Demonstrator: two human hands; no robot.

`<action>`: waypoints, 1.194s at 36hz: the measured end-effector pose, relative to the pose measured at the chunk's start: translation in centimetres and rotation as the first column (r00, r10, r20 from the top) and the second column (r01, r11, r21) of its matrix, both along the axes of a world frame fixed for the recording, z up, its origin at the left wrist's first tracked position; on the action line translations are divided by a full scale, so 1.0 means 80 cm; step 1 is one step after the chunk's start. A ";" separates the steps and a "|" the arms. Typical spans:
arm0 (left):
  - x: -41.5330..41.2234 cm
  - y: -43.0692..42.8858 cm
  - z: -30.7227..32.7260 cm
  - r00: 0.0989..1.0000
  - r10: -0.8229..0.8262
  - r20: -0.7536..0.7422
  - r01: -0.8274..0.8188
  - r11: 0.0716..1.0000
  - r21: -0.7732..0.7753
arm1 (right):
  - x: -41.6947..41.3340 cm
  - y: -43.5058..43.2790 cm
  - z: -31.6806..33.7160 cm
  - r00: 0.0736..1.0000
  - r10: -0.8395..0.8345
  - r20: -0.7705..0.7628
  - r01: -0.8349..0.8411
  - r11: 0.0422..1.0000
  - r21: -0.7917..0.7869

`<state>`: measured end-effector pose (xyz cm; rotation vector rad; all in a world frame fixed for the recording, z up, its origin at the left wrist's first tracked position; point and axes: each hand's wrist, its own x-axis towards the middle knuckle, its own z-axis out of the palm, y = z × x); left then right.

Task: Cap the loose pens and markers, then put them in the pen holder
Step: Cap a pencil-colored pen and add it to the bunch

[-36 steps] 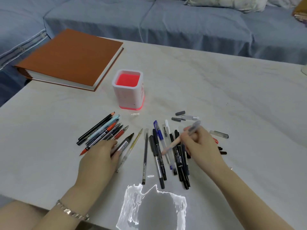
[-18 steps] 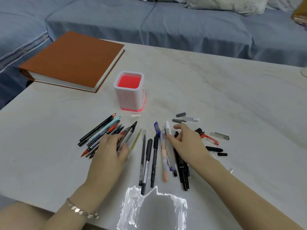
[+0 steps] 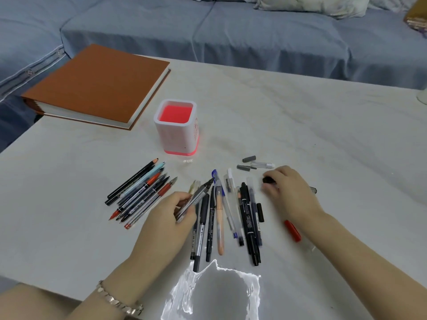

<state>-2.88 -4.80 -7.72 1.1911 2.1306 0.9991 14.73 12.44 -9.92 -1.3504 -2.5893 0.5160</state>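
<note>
Fingers (image 3: pixel 179 200) of the left hand (image 3: pixel 165 219) curl round a grey pen (image 3: pixel 197 196); the right hand (image 3: pixel 288 195) pinches a black cap (image 3: pixel 268 180).
Head view: the holder (image 3: pixel 175 139) stands upright on the table (image 3: pixel 323 135) beyond the loose pens (image 3: pixel 220 227), its red interior showing.

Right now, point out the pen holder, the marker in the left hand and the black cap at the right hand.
pen holder (image 3: pixel 175 137), head view, on its white front wall.
marker (image 3: pixel 199 195), head view, on the grey barrel behind its tip.
black cap (image 3: pixel 268 180), head view, on its visible end.
</note>
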 end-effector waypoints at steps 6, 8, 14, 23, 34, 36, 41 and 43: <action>0.015 0.006 0.007 0.997 -0.028 0.079 0.025 0.999 0.040 | 0.012 -0.042 0.036 0.821 -0.214 -0.530 0.060 0.955 -0.292; 0.021 0.009 0.010 0.993 -0.036 0.111 0.032 0.999 0.041 | 0.016 -0.054 0.047 0.717 -0.334 -0.612 0.074 0.909 -0.409; 0.041 0.012 0.027 0.975 -0.113 0.194 0.101 0.993 0.067 | 0.029 -0.076 0.057 0.545 -0.561 -0.623 0.011 0.748 -0.664; 0.057 0.006 0.036 0.950 -0.181 0.253 0.166 0.983 0.081 | 0.028 -0.100 0.045 0.350 -0.697 -0.626 -0.137 0.623 -0.770; 0.059 -0.001 0.034 0.950 -0.199 0.240 0.188 0.980 0.066 | 0.025 -0.108 0.049 0.312 -0.685 -0.658 -0.128 0.656 -0.744; 0.059 -0.001 0.033 0.950 -0.198 0.243 0.186 0.980 0.069 | 0.025 -0.109 0.048 0.340 -0.672 -0.658 -0.117 0.664 -0.739; 0.059 -0.001 0.036 0.948 -0.237 0.212 0.226 0.971 0.074 | 0.024 -0.114 0.052 0.421 -0.624 -0.659 -0.125 0.679 -0.723; 0.058 -0.001 0.036 0.948 -0.265 0.175 0.254 0.964 0.080 | 0.024 -0.115 0.054 0.454 -0.599 -0.660 -0.129 0.688 -0.714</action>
